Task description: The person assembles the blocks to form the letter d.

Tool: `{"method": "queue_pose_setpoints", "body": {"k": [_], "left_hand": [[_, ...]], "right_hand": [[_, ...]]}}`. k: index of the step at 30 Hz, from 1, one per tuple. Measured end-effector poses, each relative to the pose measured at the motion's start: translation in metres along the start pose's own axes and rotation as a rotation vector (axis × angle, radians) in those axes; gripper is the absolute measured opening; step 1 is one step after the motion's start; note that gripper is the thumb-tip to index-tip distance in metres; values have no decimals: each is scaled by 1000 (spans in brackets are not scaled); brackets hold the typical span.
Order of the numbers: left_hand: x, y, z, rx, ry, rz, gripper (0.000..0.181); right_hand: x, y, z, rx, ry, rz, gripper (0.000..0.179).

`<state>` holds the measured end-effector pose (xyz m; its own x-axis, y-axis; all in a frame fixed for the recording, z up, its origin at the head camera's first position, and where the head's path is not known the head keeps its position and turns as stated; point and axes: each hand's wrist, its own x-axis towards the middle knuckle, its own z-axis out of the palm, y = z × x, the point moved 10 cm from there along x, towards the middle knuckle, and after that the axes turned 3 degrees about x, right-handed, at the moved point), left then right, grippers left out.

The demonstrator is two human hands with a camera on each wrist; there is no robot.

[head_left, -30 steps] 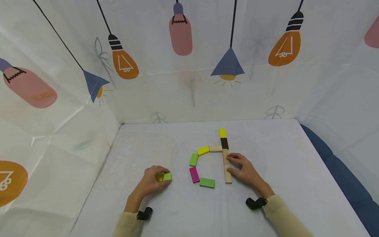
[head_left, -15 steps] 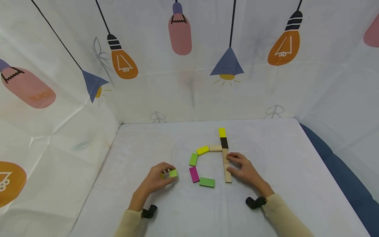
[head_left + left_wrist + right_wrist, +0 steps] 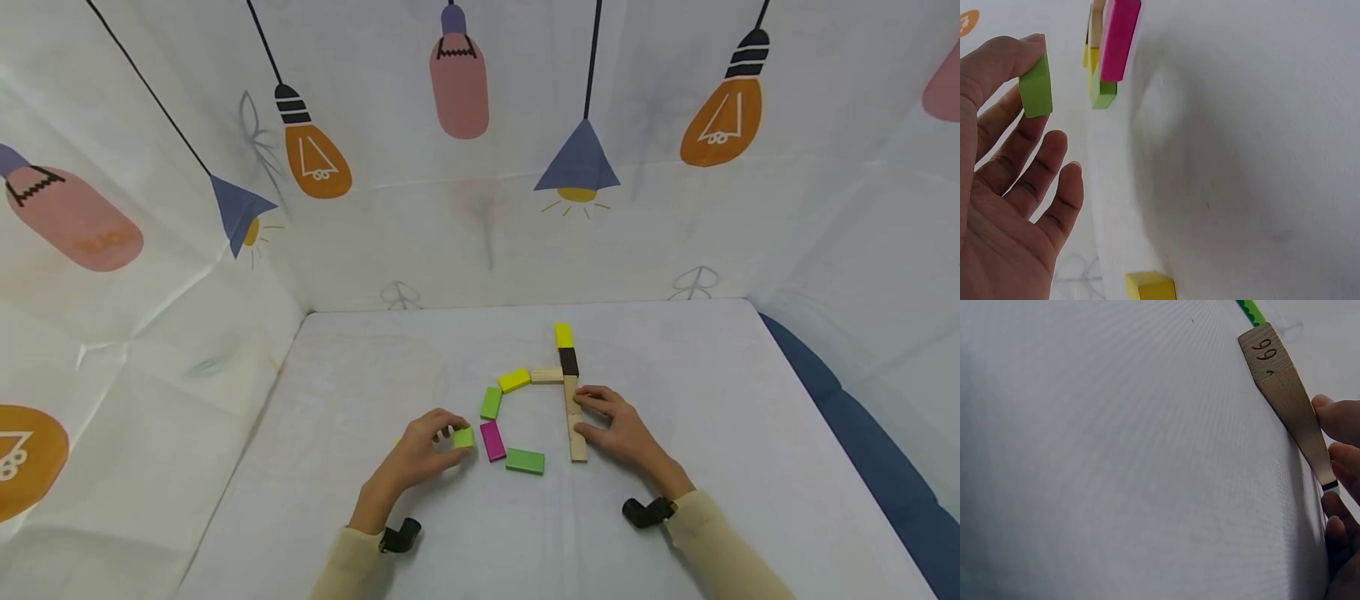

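My left hand (image 3: 417,454) pinches a light green block (image 3: 463,437) between thumb and fingers, just left of the magenta block (image 3: 492,441). In the left wrist view, that green block (image 3: 1036,90) is off the table. Fingertips of my right hand (image 3: 628,432) rest against the right side of two plain wooden blocks (image 3: 577,442) lying end to end; the right wrist view shows a wooden block (image 3: 1291,406) with engraved marks on its end. Past them run a dark brown block (image 3: 569,362) and a yellow block (image 3: 563,336).
A curve joins that column: a plain block (image 3: 547,377), a yellow block (image 3: 514,381), a green block (image 3: 491,403), the magenta one and a darker green block (image 3: 525,462). Another yellow block (image 3: 1150,286) lies behind my left hand. White cloth (image 3: 675,375) covers the table.
My left hand has moved right with the light green block, towards the magenta block, leaving a yellow block behind. My right hand has stayed at the wooden blocks.
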<state>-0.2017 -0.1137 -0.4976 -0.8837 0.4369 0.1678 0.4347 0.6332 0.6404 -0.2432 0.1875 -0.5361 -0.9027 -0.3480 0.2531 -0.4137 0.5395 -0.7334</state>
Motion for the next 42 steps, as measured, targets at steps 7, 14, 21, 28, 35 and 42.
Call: {"method": "queue_pose_setpoints", "body": {"k": [7,14,21,28,35,42], "left_hand": [[7,12,7,-14,7,16,35],[11,24,19,-49,-9,55,35],[13,39,40,-33,-3,153,34],[19,47,62,-8,-79,96,31],[26,59,77,-12,-145,85,32],[32,71,88,62,-145,151,31]], "right_hand": [[0,0,-1,7,2,-1,49],[0,0,-1,5,3,3,49],[0,0,0,15,-3,15,49],[-1,2,1,8,0,18,49],[-1,0,0,5,2,22,49],[-2,-2,-1,-4,10,5,49]]}}
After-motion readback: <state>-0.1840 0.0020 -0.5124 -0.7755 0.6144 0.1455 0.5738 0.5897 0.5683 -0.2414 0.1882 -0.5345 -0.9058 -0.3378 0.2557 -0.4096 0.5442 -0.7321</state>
